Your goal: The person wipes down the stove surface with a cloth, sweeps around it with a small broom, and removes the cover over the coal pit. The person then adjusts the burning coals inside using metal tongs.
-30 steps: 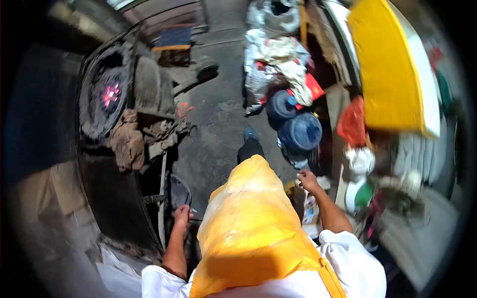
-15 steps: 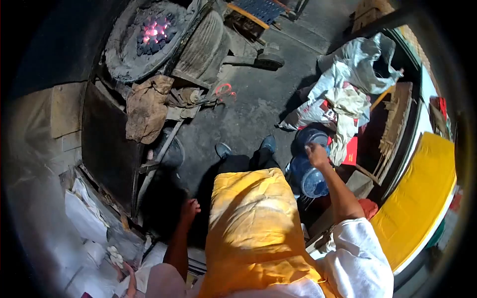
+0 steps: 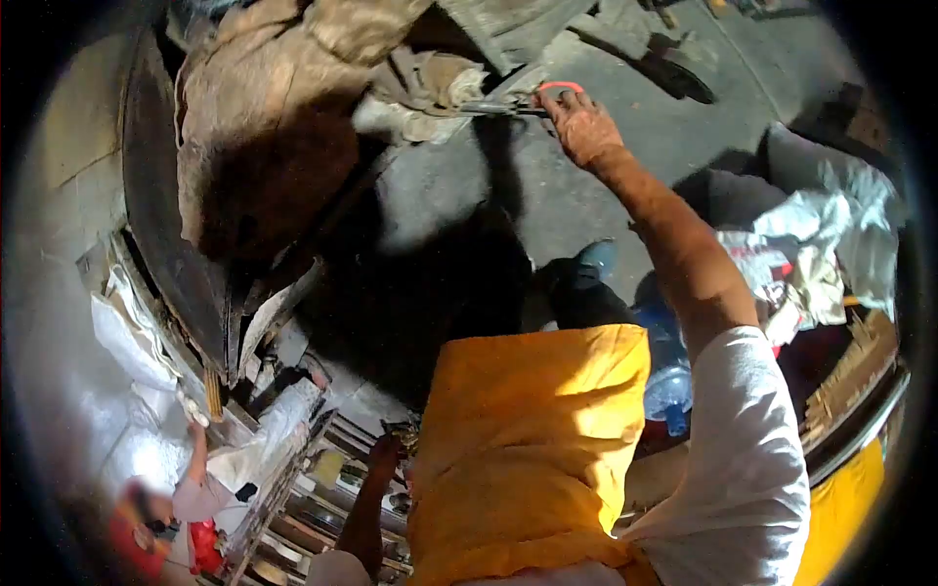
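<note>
Gripping a red handle (image 3: 562, 87), right-hand fingers (image 3: 568, 107) curl above grey floor (image 3: 557, 200); left-hand fingers (image 3: 388, 448) are unclear.

The tool (image 3: 500, 109) looks metal, the apron (image 3: 528, 420) matt cloth.

Two hands, one apron, one tool.
One right hand (image 3: 586, 132) and one left hand (image 3: 385, 453) count beside one orange apron (image 3: 523, 430), one red-handled tool (image 3: 559, 87), one visible shoe (image 3: 596, 260), one other person (image 3: 200, 493) and at least one blue bottle (image 3: 668, 384).
</note>
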`<state>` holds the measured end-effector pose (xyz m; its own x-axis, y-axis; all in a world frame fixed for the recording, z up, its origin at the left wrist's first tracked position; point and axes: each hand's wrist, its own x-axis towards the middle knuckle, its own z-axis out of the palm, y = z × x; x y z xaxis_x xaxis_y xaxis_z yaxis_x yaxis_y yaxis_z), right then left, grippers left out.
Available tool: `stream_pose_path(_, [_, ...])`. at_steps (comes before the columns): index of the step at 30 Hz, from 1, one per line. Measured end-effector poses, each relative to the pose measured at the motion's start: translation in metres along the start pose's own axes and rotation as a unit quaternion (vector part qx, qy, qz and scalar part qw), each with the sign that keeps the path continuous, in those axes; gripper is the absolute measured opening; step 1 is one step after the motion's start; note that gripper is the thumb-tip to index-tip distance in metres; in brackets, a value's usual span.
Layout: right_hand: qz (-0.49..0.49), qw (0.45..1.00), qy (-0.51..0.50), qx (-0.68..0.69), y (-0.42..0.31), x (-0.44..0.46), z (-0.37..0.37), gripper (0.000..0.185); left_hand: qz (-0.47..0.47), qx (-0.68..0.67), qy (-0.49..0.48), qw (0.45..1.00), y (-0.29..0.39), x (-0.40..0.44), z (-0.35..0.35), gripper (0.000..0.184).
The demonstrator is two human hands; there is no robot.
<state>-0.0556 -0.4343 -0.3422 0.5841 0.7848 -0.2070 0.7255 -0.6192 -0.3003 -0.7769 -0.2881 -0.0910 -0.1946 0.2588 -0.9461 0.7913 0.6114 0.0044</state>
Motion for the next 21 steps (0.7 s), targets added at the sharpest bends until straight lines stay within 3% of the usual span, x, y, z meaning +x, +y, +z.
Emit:
stream_pose_path(1, [0.016,0.997,-0.052,-0.054,-0.004,0.018,0.009,0.057,-0.049,-0.143,0.01,0.988,-0.004,0.0,-0.002,0.029])
stream_pose_path(2, [0.007,0.998,-0.05,-0.047,-0.009,0.023,0.014,0.057,-0.049,-0.15,0.019,0.987,-0.008,-0.002,-0.004,0.029])
stream_pose_path(5, [-0.086,0.991,0.005,-0.099,-0.025,0.032,0.004,0.054,0.011,-0.008,0.027,1.0,-0.015,-0.013,0.004,0.025])
stream_pose_path(6, [-0.052,0.991,-0.092,-0.081,-0.032,0.035,-0.009,0.052,0.045,-0.02,0.058,0.997,-0.013,-0.02,0.017,0.021])
stream_pose_path(7, [-0.054,0.99,-0.105,-0.076,-0.03,0.026,0.002,0.049,0.045,-0.021,0.056,0.997,-0.024,-0.013,0.007,0.021])
stream_pose_path(10, [-0.083,0.995,-0.038,-0.04,-0.013,-0.029,0.041,0.039,0.084,0.05,-0.004,0.995,-0.035,0.004,0.01,0.022])
stream_pose_path(13, [-0.031,0.989,-0.115,0.087,-0.019,-0.103,-0.028,0.038,0.119,-0.012,0.009,0.993,0.001,-0.021,0.036,0.022])
stream_pose_path(14, [-0.028,0.989,-0.094,0.11,-0.008,-0.138,-0.015,0.039,0.1,-0.072,-0.056,0.991,-0.028,0.012,0.011,0.022])
stream_pose_path(15, [-0.006,0.988,-0.121,0.094,-0.011,-0.169,-0.059,0.044,0.073,-0.128,-0.118,0.982,-0.059,0.045,-0.014,0.023])
stream_pose_path(16, [0.01,0.986,-0.114,0.125,0.001,-0.206,-0.053,0.038,0.098,-0.108,-0.099,0.984,-0.022,0.011,0.008,0.024])
stream_pose_path(17, [0.093,0.956,-0.233,0.151,0.009,-0.239,-0.062,0.037,0.125,-0.09,-0.078,0.985,0.017,-0.016,0.027,0.025])
stream_pose_path(18, [0.153,0.914,-0.222,0.302,0.004,-0.267,-0.088,0.018,0.166,0.092,-0.055,0.98,0.03,-0.023,0.033,0.027])
stream_pose_path(19, [0.251,0.78,-0.266,0.507,0.012,-0.307,-0.077,0.015,0.202,0.269,-0.02,0.942,0.044,-0.03,0.04,0.028])
stream_pose_path(20, [0.422,0.455,-0.191,0.761,0.02,-0.347,-0.065,0.014,0.179,0.204,0.001,0.962,0.045,-0.021,0.043,0.029])
stream_pose_path(21, [0.54,0.231,-0.118,0.801,0.028,-0.387,-0.053,0.014,0.154,0.136,0.021,0.978,0.042,-0.009,0.043,0.031])
